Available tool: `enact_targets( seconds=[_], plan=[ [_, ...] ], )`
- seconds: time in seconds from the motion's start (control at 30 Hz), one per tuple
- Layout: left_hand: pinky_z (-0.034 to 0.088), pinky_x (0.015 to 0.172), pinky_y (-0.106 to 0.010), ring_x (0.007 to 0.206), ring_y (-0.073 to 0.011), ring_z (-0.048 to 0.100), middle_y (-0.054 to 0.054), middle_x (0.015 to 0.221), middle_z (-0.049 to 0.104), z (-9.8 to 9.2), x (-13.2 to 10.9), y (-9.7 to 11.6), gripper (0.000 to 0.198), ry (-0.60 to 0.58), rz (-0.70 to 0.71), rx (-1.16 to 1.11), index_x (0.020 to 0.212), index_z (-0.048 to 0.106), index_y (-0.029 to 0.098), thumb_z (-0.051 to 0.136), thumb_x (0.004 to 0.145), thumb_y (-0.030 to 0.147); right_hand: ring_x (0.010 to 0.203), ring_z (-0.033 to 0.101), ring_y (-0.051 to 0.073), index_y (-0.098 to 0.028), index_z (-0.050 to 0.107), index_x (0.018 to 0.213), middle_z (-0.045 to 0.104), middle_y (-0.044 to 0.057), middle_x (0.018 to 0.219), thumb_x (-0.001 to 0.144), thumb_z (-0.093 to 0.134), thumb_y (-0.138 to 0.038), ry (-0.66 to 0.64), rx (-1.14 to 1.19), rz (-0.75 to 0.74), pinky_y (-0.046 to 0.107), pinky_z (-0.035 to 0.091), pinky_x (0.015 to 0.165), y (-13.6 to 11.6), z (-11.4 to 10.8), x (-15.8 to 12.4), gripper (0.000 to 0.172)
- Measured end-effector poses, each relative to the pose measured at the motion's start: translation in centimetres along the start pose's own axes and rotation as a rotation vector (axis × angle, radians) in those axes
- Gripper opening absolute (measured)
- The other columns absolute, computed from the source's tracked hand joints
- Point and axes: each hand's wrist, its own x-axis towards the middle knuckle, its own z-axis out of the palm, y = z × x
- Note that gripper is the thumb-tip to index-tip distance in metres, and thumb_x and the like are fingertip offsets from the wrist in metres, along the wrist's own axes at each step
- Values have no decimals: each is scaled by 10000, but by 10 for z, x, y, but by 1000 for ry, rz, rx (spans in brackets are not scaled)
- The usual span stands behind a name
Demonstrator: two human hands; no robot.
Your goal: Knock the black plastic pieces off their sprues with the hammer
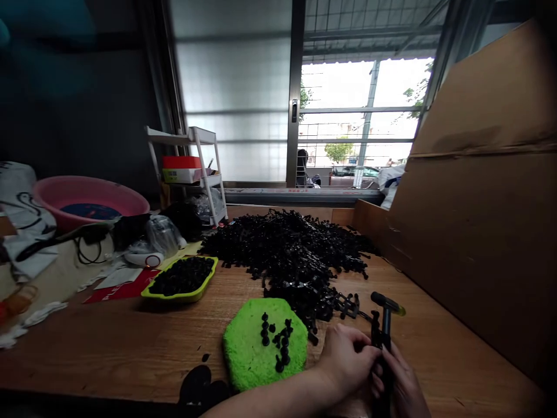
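Your left hand (348, 357) and right hand (402, 380) meet at the near right of the bench (130, 348), fingers closed on a small black part (378, 337) under the hammer (386, 310); next calls for steadying it upright

Both hands meet on a small black hammer (383, 325) at the near edge of the wooden table (130, 342). Just left of that grip the green pad (256, 348) with black studs blocks a low sweep. Straight ahead, the heap of black plastic parts (291, 249) fills the way. To the right, bare wood runs to the cardboard wall (478, 232). Far left, past the pad, lies open tabletop up to the yellow-green tray (183, 284).
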Motion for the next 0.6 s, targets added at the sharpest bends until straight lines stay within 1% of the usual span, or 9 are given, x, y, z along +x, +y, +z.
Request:
enact_targets(
  seconds=[0.1,0.2,0.27,0.3,0.37,0.43,0.5,0.57,0.6],
  plan=[
    [419,532,-245,585,-157,558,-25,593,613,-2,4,-3,61,45,-26,-45,646,629,163,612,599,197,370,369,67,-221,526,943,424,-80,500,691,695,-374,-17,-22,11,151,303,327,-3,4,-3,340],
    [397,526,-219,548,-112,516,17,587,569,-12,3,5,215,63,-45,-159,740,592,156,630,535,103,370,361,68,-220,518,907,421,-77,503,678,705,-382,-49,-31,33,161,297,328,-5,7,-4,338],
    [382,522,-203,528,-86,488,43,580,534,-29,-1,15,274,63,-57,-241,777,557,152,640,523,90,369,350,66,-224,499,849,414,-74,515,681,695,-397,-75,-16,39,170,292,331,-6,7,-4,311],
    [373,519,-195,522,-76,477,51,578,522,-41,-5,20,273,70,-60,-275,781,542,151,645,533,102,370,345,65,-227,489,834,412,-73,523,687,686,-405,-86,-6,39,173,288,332,-6,7,-4,303],
    [349,500,-184,512,-65,465,52,590,521,-74,-13,27,237,119,-62,-319,783,527,152,642,576,144,372,335,65,-230,475,828,409,-70,537,703,663,-416,-100,12,40,176,278,333,-5,6,-3,293],
    [339,510,-173,542,-63,476,49,611,532,-112,-22,26,264,248,-42,-323,805,528,149,665,580,168,377,330,66,-231,471,840,408,-67,543,719,646,-418,-106,27,44,179,270,337,-5,5,-2,282],
    [316,491,-166,529,-52,465,39,658,561,-150,-30,18,297,390,-70,-333,830,540,148,681,574,200,382,329,68,-230,472,851,412,-63,547,735,630,-419,-110,40,52,182,267,343,-5,6,-2,273],
    [305,480,-164,503,-42,445,35,658,565,-181,-37,5,276,445,-112,-325,798,547,135,681,571,219,386,326,70,-227,474,864,414,-59,551,748,615,-420,-112,50,64,185,262,347,-5,7,-3,265],
    [302,476,-164,493,-40,441,34,644,563,-192,-40,-2,261,459,-134,-322,770,549,129,681,565,222,387,324,70,-226,475,868,413,-58,553,752,611,-420,-113,52,71,186,260,348,-5,8,-3,264]
  ],
)
